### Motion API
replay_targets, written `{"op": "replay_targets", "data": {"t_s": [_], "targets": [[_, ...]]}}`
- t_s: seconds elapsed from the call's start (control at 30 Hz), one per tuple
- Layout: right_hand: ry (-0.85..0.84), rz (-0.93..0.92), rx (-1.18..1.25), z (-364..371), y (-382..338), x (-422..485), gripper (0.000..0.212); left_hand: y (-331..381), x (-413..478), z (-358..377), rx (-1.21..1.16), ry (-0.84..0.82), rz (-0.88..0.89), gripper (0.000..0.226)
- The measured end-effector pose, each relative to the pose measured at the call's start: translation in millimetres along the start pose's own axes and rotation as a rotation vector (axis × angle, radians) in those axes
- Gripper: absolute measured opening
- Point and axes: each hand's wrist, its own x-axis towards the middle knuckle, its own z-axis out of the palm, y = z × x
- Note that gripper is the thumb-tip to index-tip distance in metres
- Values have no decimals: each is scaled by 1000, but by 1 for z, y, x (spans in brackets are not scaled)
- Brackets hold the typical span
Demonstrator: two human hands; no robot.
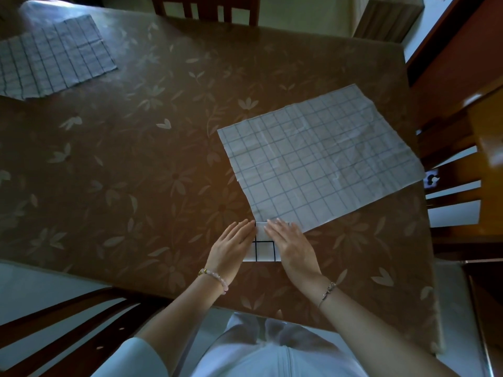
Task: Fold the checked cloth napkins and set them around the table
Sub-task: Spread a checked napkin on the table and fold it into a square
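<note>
- A folded napkin [263, 251], small, white and marked with dark check lines, is found on the counter [136, 164] close to the near edge, directly in front of the person.
- The left hand [231, 247] is laid flat, its fingertips against the left edge of the folded napkin. Its grip is fully open: the fingers are held straight and together, and nothing is clasped.
- The right hand [292, 247] is laid flat over the right part of the folded napkin, which is pressed down by it. Its grip is likewise fully open, with straight fingers and nothing enclosed.
- A beaded bracelet [216, 277] is noted on the left wrist and a thin chain bracelet [328, 292] on the right wrist.
- A spread napkin [321, 161] is recorded unfolded and flat just beyond the hands, turned at an angle. Its near edge meets the far edge of the folded napkin, and whether the two overlap cannot be told. Its right corner reaches the counter's right edge.
- A far napkin [51, 58], also checked and lying flat, is located at the far left of the counter, well apart from the other two.
- The counter is covered by a brown cloth with a pale flower pattern.
- Wooden chairs are noted at the far side [206, 9], the right side [462, 180] and the near left [68, 330].
</note>
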Motion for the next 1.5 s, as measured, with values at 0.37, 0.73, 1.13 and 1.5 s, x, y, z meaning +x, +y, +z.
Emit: {"op": "replay_targets", "data": {"t_s": [0.37,0.73,1.13,1.5], "targets": [[-254,-16,-36,6,16,-12,50,-18,-12,0,119,-316,39,59],[-328,15,-87,4,16,-11,57,-20,-9,-5,140,-417,49,64],[55,431,377,-32,-4,-19,40,16,2,-38,-826,88,-865,39],[-98,775,798,-46,-12,-29,36,36,-16,-36,-962,-27,-930,33]]}}
